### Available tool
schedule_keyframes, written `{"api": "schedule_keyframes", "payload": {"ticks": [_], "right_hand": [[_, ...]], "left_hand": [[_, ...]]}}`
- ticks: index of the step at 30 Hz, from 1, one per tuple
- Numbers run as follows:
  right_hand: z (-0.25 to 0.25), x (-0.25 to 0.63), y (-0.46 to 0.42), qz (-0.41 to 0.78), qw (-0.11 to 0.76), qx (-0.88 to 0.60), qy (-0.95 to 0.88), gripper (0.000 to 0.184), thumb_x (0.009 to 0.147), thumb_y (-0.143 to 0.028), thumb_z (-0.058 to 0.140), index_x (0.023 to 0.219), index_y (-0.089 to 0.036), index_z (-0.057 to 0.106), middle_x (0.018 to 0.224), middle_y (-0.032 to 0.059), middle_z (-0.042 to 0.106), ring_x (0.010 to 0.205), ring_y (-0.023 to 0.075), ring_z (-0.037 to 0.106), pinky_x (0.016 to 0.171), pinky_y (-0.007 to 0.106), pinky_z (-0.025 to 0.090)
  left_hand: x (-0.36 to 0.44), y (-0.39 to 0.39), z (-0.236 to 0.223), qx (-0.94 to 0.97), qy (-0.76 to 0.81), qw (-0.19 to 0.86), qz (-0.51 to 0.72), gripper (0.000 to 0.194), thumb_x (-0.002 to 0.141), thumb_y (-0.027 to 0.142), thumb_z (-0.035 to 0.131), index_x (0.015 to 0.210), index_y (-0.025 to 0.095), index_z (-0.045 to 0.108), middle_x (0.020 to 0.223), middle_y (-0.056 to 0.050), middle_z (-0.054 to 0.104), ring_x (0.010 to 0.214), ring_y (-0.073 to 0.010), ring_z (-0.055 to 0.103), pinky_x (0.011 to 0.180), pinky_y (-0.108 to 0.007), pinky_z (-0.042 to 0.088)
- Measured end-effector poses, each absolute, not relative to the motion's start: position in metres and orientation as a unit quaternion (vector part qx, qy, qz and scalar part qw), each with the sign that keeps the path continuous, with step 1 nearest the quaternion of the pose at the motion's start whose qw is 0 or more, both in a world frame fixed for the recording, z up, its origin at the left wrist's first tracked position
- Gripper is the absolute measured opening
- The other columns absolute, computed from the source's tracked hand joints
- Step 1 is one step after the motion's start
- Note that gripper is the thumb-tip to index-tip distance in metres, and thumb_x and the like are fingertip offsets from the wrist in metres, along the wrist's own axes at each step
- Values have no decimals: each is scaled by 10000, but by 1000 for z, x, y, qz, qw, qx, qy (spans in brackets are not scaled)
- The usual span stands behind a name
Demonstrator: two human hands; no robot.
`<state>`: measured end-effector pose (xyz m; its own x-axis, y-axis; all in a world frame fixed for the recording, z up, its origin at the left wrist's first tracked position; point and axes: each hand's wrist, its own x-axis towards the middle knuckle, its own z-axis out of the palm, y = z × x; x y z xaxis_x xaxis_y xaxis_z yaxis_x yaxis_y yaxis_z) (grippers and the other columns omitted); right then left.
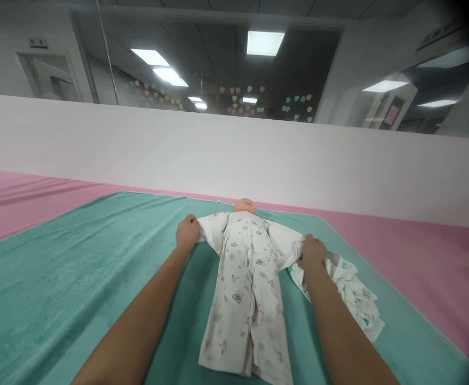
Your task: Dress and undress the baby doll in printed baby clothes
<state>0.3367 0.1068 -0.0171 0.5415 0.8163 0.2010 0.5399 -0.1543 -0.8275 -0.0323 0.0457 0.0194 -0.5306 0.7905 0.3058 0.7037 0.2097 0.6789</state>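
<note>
In the head view, the printed white garment [238, 289] is lying lengthwise on the teal blanket [90, 267], its top just inside the far edge, between the 2 far corners, and its 2 trouser legs are running toward the near side. A doll's head [245, 205] is showing at the neckline, close to that far edge. The left hand [187, 233] is closing around the end of the left-side sleeve [215, 226], and the right hand [313, 250] is pinching the end of the right-side sleeve [288, 243], so the sleeves are spreading out to both sides. The fabric is looking thin, soft and light, likely to be creasing and sagging wherever nothing is supporting it; it is probably not slippery or fragile, though the seams would be straining under a hard pull. The cuffs are seeming good places for holding, and the shoulders or the trouser hems would be serving too. Nearer the blanket's right edge, a crumpled white cloth [356, 299] is lying partly behind the right hand and forearm, which are covering some of it. The doll's body is not showing, so whether its arms are filling the sleeves is impossible to tell. The fingertips are hiding around the cuffs, the right-hand trouser hem is running off the bottom, and the blanket's near edge is falling out of view.
</note>
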Motion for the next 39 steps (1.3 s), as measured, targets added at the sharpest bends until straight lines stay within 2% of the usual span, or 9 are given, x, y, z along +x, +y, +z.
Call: {"api": "schedule_keyframes", "payload": {"ticks": [4,7,10,13,18,25,29,33,39], "right_hand": [[-16,343,112,138,434,-773,-442,179,747,-280,382,764,-207,545,646,107,537,613,245,534,524,351,411],[-9,332,111,99,426,-763,-476,272,712,-277,455,928,-172,582,968,181,577,908,319,549,711,414,432],[5,299,106,26,434,-686,-583,404,766,-318,431,1126,-157,520,1221,164,473,1129,301,438,902,409,370],[22,246,101,9,393,-568,-723,426,831,-376,373,1179,-158,483,1213,117,500,1140,242,432,965,361,336],[50,160,116,-30,127,-451,-883,420,840,-369,394,1193,-161,485,1241,121,498,1156,250,426,946,364,335],[67,118,163,19,-41,-382,-923,437,664,-324,595,1097,-259,581,1209,58,554,1026,258,545,739,296,430],[67,107,174,47,-103,-378,-919,520,635,-354,615,1147,-317,538,1180,20,587,936,234,594,634,269,446],[62,93,177,52,-133,-392,-909,516,606,-353,629,1113,-279,565,1102,56,631,889,270,609,590,294,451],[62,96,174,37,-93,-390,-915,403,742,-377,494,1134,-313,561,1116,34,632,910,252,607,659,322,453]], "left_hand": [[-57,47,1,429,815,65,383,166,723,180,388,713,216,550,705,-45,610,651,-203,556,530,-262,357],[-58,49,-6,425,819,61,379,185,699,149,400,717,218,570,769,-59,639,719,-221,582,566,-275,380],[-55,52,-7,430,811,38,396,270,734,128,360,842,220,590,965,-59,644,899,-211,578,683,-278,412],[-51,56,-6,451,795,19,405,332,820,194,315,1049,226,553,1150,-46,592,1041,-180,534,807,-269,403],[-39,64,-13,526,776,15,348,399,805,503,440,1095,250,544,1148,-60,601,1076,-242,512,869,-347,370],[-39,68,-20,559,776,5,290,305,877,398,359,1032,222,553,1060,-78,625,999,-230,545,840,-350,350],[-41,68,-19,559,780,-5,281,287,905,343,301,965,230,558,1011,-67,636,975,-220,556,810,-336,352],[-42,71,-20,548,791,-12,272,262,907,344,301,948,214,525,938,-76,645,946,-231,571,784,-339,357],[-45,74,-21,521,807,-1,279,256,925,333,243,939,204,463,874,-76,647,865,-220,605,752,-329,365]]}}
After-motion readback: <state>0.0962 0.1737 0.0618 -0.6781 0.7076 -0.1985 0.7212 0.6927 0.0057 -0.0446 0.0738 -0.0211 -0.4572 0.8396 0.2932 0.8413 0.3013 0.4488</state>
